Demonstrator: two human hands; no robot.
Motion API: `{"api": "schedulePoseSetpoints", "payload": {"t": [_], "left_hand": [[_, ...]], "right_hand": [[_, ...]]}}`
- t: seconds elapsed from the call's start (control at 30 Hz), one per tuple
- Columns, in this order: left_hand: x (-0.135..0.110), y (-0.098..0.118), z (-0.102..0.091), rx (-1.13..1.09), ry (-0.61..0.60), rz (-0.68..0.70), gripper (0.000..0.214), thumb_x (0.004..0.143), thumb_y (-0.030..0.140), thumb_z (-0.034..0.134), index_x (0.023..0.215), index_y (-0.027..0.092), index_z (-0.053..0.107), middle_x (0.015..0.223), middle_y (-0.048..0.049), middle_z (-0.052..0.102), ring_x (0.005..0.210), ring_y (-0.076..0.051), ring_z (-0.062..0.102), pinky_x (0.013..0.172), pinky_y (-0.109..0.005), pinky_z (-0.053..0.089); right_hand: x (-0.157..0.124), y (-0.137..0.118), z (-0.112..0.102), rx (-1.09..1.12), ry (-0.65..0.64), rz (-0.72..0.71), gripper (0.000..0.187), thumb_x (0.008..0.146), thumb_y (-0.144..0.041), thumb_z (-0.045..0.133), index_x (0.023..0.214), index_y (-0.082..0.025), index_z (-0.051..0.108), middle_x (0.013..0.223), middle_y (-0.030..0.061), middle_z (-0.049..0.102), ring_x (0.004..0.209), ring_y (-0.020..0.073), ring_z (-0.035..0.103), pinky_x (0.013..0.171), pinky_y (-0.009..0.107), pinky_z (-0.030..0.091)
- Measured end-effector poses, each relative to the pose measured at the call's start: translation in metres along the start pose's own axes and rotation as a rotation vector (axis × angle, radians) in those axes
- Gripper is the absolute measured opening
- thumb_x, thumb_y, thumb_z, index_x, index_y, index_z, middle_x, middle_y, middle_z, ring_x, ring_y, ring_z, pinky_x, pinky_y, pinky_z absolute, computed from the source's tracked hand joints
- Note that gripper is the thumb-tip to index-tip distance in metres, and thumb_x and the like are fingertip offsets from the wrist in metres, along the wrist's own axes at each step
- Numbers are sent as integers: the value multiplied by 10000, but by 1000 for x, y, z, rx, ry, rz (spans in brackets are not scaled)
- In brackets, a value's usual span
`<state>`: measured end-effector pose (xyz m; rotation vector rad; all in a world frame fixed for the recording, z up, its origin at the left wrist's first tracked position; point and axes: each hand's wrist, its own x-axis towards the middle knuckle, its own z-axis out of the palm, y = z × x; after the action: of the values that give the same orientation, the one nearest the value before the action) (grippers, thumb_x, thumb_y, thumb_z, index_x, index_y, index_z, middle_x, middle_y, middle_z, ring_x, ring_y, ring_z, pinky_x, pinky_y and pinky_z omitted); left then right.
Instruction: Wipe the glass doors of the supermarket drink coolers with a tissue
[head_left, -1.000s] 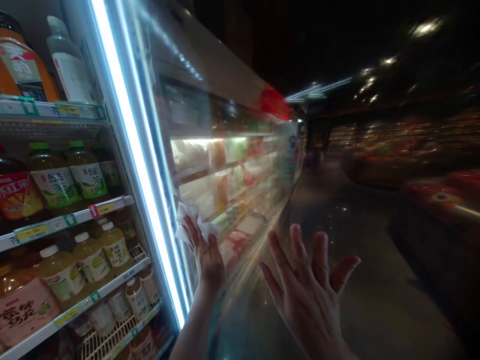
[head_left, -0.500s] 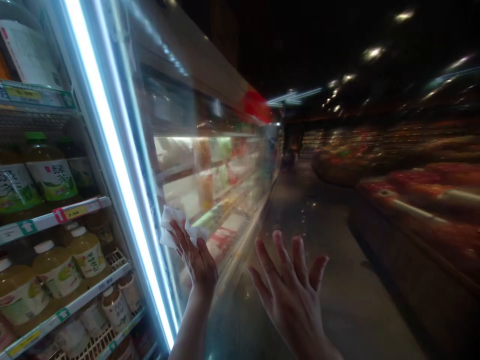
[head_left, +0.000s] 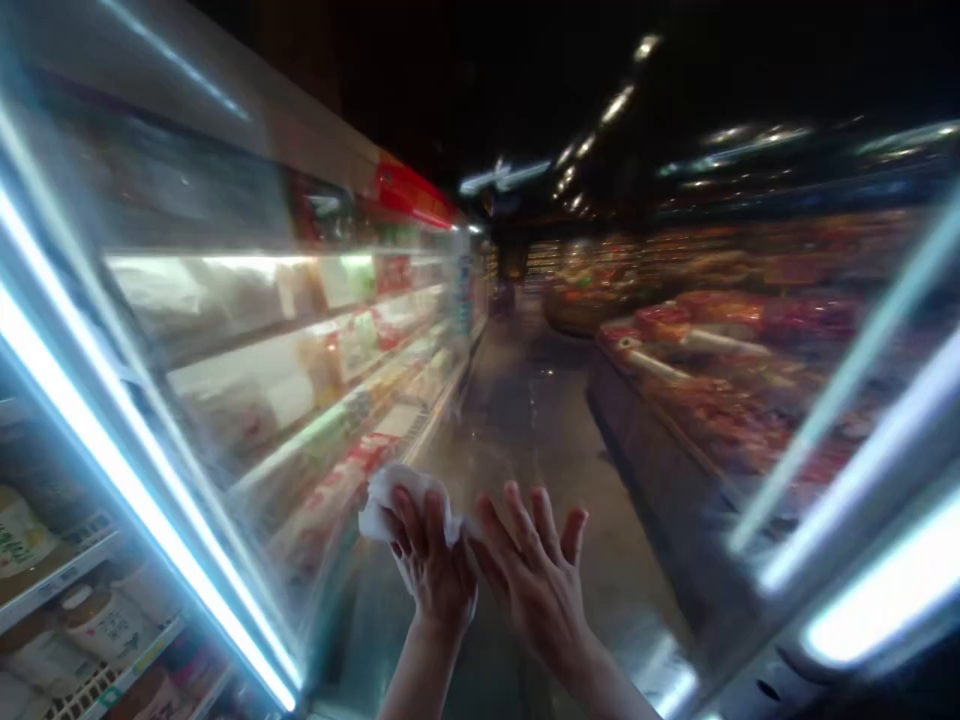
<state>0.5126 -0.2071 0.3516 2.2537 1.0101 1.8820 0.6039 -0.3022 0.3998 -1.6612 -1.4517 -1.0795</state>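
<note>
My left hand (head_left: 435, 570) has its fingers bent over a crumpled white tissue (head_left: 382, 505), pressed flat in front of me at what looks like a clear glass pane. Just to its right is my right hand (head_left: 544, 590), its fingers stretched out and spread, holding nothing. The inner edge of that hand lies close to the tissue; blur there hides whether the two touch. Through the pane the aisle shows behind both hands.
Bright light tubes (head_left: 142, 510) run down the left, beside shelves with bottles (head_left: 105, 625). More light strips (head_left: 892, 580) slant at the lower right. Beyond stand a lit refrigerated display (head_left: 300, 350), the aisle floor (head_left: 517, 400) and a blurred produce stand (head_left: 675, 430).
My view has swung left to right, so the bottle shelves slide off to the left. My left hand, with the tissue, has come closer to my right hand. Light strips appear at right.
</note>
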Motion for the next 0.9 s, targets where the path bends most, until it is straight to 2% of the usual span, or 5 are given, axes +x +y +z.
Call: {"api": "schedulePoseSetpoints", "payload": {"t": [0.17,0.3,0.5,0.67,0.9], "left_hand": [[-25,28,12,10,-36,-2,795,961,242,520,1639,293,109,1724,-133,-3,1597,-330,-35,1254,-649,168],[-1,51,20,-13,-140,-13,665,946,358,557,1576,245,380,1715,-133,180,1603,-357,54,1247,-619,214],[-41,82,33,29,-67,107,504,946,299,486,1434,221,588,1623,-147,413,1608,-330,66,1226,-599,252],[3,114,35,24,-130,172,600,904,449,554,1480,281,540,1624,-94,427,1583,-368,191,1233,-565,266],[-14,98,25,85,-48,365,587,887,258,526,1470,324,549,1513,-47,571,1606,-255,127,1214,-409,287]], "right_hand": [[-15,27,-17,-34,-36,-42,476,965,-279,644,1436,-317,589,1588,27,495,1572,227,269,1302,502,79],[-17,50,-31,-35,-11,36,621,941,-275,666,1530,-328,476,1669,61,362,1575,305,253,1274,590,149],[-34,77,-44,-72,-33,-1,628,959,-178,564,1563,-292,435,1675,84,341,1568,334,262,1233,612,278],[-30,90,-50,-47,45,1,721,985,-166,515,1644,-221,227,1726,94,137,1601,325,109,1207,597,362],[-15,93,-60,-54,50,0,756,993,-157,525,1654,-192,158,1711,110,131,1596,337,93,1230,638,304]]}}
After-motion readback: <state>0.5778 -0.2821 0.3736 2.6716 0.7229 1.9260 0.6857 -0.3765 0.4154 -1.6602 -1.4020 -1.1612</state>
